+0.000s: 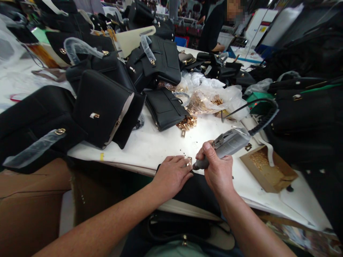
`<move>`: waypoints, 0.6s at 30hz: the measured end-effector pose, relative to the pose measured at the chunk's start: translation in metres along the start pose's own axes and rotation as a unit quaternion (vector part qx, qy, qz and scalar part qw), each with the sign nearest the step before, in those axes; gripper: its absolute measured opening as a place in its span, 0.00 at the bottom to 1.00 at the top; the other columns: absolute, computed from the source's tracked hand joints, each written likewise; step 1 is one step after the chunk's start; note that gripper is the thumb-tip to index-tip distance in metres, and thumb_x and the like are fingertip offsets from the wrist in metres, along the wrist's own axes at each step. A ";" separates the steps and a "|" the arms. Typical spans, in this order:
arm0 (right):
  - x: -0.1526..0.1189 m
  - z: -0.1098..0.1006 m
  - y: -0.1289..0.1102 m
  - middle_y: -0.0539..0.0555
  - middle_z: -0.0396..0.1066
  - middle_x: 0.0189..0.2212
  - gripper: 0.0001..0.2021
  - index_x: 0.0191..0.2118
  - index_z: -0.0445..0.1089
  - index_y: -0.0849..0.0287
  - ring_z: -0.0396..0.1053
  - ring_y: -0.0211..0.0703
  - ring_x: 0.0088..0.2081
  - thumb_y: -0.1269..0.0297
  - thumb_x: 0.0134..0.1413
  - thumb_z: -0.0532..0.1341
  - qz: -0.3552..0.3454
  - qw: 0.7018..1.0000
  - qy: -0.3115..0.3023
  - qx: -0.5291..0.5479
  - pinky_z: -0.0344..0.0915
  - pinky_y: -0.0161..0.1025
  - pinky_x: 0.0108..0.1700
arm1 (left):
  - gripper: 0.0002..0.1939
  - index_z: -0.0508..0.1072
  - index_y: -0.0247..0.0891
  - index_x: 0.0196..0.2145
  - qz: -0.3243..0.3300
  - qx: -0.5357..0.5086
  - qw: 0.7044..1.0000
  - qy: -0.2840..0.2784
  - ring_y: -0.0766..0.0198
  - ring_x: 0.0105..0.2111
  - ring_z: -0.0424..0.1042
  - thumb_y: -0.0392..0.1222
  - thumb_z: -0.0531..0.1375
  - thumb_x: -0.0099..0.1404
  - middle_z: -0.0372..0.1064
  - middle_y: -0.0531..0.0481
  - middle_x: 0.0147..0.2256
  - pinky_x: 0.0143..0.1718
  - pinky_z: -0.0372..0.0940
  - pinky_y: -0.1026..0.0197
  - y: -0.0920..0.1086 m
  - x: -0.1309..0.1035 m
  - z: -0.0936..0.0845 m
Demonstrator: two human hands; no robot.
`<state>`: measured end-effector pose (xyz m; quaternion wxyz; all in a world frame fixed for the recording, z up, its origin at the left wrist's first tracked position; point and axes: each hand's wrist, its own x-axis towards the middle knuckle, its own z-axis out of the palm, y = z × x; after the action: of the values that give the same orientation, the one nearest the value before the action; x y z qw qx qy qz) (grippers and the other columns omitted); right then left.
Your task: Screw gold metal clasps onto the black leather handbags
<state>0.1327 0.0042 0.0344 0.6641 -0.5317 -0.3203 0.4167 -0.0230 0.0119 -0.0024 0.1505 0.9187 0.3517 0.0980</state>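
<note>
My right hand [218, 169] is wrapped round a grey electric screwdriver [232, 142], whose tip points left and down. That tip meets a small gold rectangular bag fitting [189, 160], or stops just short of it. My left hand [171, 176] is closed over the edge of a black bag [191, 192], its fingertips pressed beside the fitting. The bag lies over the front edge of the table, and my hands hide part of it. Below it, in my lap, is another open black bag [179, 226] with a pale lining.
Several black bags [104, 103] with wrapped handles stand at the left on the white table [150, 146]. Gold fittings [187, 123] are heaped beyond my hands, near plastic bags. A cardboard tray [270, 169] of small gold parts sits right. A co-worker [214, 26] stands at the back.
</note>
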 end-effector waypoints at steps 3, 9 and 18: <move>-0.002 0.001 0.000 0.47 0.67 0.20 0.16 0.31 0.69 0.59 0.64 0.36 0.21 0.53 0.52 0.71 0.002 1.000 0.002 0.016 0.63 0.34 0.23 | 0.14 0.74 0.49 0.54 0.000 -0.001 1.000 0.000 0.54 0.59 0.65 0.48 0.55 0.75 0.70 0.51 0.57 0.55 0.60 0.48 0.000 0.000 0.000; -0.003 0.002 -0.002 0.45 0.65 0.19 0.15 0.31 0.68 0.58 0.63 0.35 0.20 0.54 0.52 0.71 -0.001 0.999 -0.002 0.042 0.61 0.33 0.22 | 0.14 0.73 0.50 0.54 0.000 -0.001 1.000 -0.005 0.54 0.59 0.65 0.49 0.55 0.75 0.69 0.53 0.58 0.55 0.61 0.47 0.001 0.001 -0.002; -0.002 -0.002 0.003 0.47 0.67 0.20 0.15 0.31 0.69 0.58 0.64 0.36 0.21 0.52 0.54 0.70 -0.005 1.000 -0.002 0.008 0.62 0.33 0.22 | 0.20 0.69 0.46 0.58 -0.011 -0.029 1.000 0.003 0.52 0.60 0.64 0.51 0.60 0.71 0.70 0.47 0.58 0.57 0.60 0.46 -0.001 0.000 0.002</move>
<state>0.1330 0.0018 0.0316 0.6699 -0.5240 -0.3210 0.4167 -0.0230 0.0123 -0.0051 0.1772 0.9095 0.3597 0.1095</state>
